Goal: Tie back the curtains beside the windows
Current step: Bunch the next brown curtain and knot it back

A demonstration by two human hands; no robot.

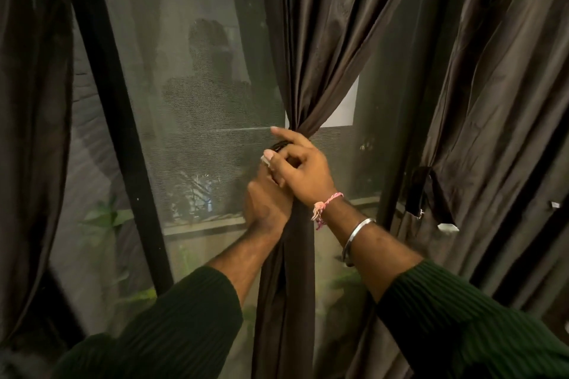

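A dark brown curtain [311, 49] hangs in front of the window and is gathered into a tight bunch at mid height. My left hand [268, 203] grips the bunched cloth from the left, just below the gathering. My right hand [300, 168] lies over the left one and pinches a dark tie band [278, 145] at the gathering, its forefinger stretched out to the left. Below my hands the gathered curtain [286, 286] falls straight down. A second brown curtain [492, 86] on the right has a black tieback strap [426, 191] round it.
The window's mesh screen [197, 101] fills the middle, with a black frame post [117, 120] slanting down its left side. Another dark curtain [30, 101] hangs at the far left. Green plants show dimly outside, low down.
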